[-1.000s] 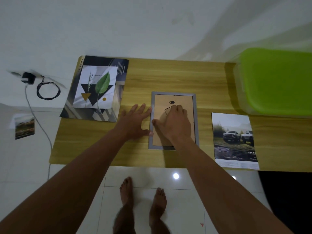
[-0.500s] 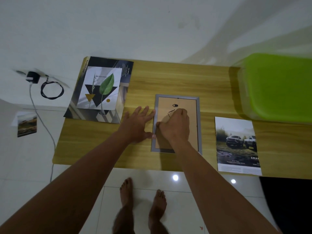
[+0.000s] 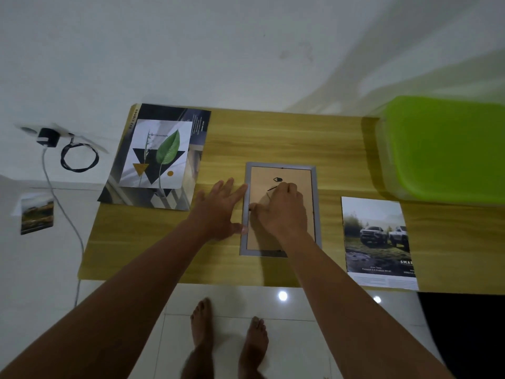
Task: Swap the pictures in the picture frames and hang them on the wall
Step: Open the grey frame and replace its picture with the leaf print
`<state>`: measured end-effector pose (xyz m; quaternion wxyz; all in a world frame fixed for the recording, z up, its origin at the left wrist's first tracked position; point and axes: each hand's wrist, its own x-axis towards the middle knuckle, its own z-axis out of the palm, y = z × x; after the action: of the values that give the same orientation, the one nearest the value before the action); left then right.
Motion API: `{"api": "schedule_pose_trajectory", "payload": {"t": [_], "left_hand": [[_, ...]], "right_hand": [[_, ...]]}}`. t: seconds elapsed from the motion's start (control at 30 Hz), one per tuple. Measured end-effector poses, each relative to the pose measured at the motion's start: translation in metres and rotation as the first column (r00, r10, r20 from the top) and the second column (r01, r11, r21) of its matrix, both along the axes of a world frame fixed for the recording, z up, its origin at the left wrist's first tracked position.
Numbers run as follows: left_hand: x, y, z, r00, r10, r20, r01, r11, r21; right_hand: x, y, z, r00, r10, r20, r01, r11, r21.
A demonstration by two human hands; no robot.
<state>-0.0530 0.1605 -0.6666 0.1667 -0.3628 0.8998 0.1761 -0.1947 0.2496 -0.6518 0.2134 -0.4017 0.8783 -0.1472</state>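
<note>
On the wooden table (image 3: 273, 138), the grey frame (image 3: 316, 203) sits face-down between the leaf print (image 3: 158, 154) and the truck print (image 3: 378, 242). Left hand (image 3: 218, 212) lies flat, fingers straight, against its left edge. Right hand (image 3: 284, 212) is curled on the backing, thumb at 1 small black tab (image 3: 249, 208), can't tell if it's pinching anything, so I'd brace the frame and ease that tab sideways gently.

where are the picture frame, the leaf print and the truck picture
picture frame (image 3: 316, 203), head view, grey right rim
leaf print (image 3: 157, 154), head view, middle of the white sheet
truck picture (image 3: 378, 236), head view, on the trucks
</note>
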Motion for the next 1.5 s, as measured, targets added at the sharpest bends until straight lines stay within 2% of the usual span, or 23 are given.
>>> {"api": "schedule_pose_trajectory", "payload": {"t": [0.13, 0.27, 0.4, 0.5, 0.73, 1.3, 1.4, 1.5], "left_hand": [[-0.009, -0.006, 0.003, 0.994, -0.018, 0.104, 0.017, 1.0, 0.016], [-0.007, -0.008, 0.001, 0.995, -0.022, 0.095, 0.019, 0.999, 0.028], [-0.007, -0.009, -0.002, 0.996, -0.024, 0.087, 0.022, 1.0, 0.021], [-0.007, -0.009, -0.001, 0.996, -0.018, 0.089, 0.015, 0.999, 0.037], [-0.008, -0.008, 0.003, 0.996, -0.009, 0.089, 0.003, 0.998, 0.062], [-0.009, -0.008, 0.003, 0.995, -0.008, 0.104, 0.002, 0.998, 0.063], [-0.008, -0.009, 0.002, 0.993, -0.01, 0.119, 0.002, 0.998, 0.064], [-0.007, -0.009, 0.001, 0.993, -0.01, 0.121, 0.004, 0.998, 0.056]], "right_hand": [[-0.03, 0.004, 0.011, 0.979, 0.195, -0.056, -0.193, 0.981, 0.029], [-0.066, 0.0, 0.01, 0.932, 0.357, -0.055, -0.355, 0.934, 0.049], [-0.084, -0.011, 0.011, 0.921, 0.383, 0.077, -0.388, 0.919, 0.065], [-0.087, -0.019, 0.012, 0.906, 0.418, 0.066, -0.423, 0.898, 0.123], [-0.086, -0.025, 0.014, 0.914, 0.403, 0.042, -0.404, 0.9, 0.165], [-0.088, -0.033, 0.003, 0.832, 0.551, -0.063, -0.508, 0.803, 0.311], [-0.082, -0.017, 0.006, 0.853, 0.517, -0.076, -0.486, 0.838, 0.248], [-0.066, 0.013, 0.007, 0.902, 0.392, -0.179, -0.36, 0.914, 0.185]]}}
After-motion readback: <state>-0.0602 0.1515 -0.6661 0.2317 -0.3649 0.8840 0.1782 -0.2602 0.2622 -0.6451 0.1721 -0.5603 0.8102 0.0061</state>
